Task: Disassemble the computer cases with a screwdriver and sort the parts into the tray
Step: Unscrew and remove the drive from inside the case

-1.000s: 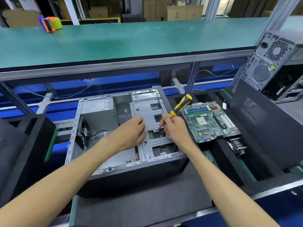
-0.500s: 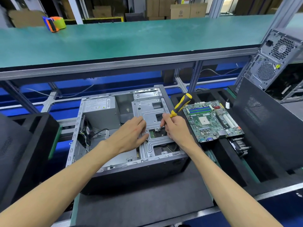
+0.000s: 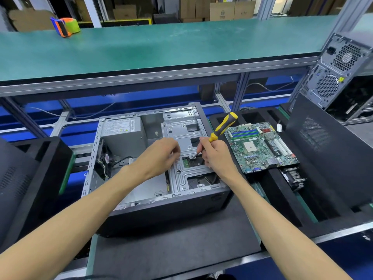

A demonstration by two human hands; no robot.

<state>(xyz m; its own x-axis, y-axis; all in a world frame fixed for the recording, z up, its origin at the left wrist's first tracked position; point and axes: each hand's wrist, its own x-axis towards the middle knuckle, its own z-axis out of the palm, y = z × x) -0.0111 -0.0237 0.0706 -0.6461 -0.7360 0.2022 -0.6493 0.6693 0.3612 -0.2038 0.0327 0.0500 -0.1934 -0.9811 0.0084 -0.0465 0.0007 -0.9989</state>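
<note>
A long green bench (image 3: 161, 47) is stretching across the room ahead of you, cardboard boxes (image 3: 222, 9) stacking up behind it; below, the open computer case (image 3: 141, 158) is lying on its side on a dark mat (image 3: 171, 255), its long axis running left to right; beside it a motherboard (image 3: 260, 146) is sitting on the black tray (image 3: 323, 209); your left hand (image 3: 159, 156) is curling over the metal bracket, its fingertips hidden, so I cannot tell its hold; your right hand (image 3: 216, 156) is gripping the screwdriver (image 3: 222, 127), handle pointing up-right, tip down-left.
</note>
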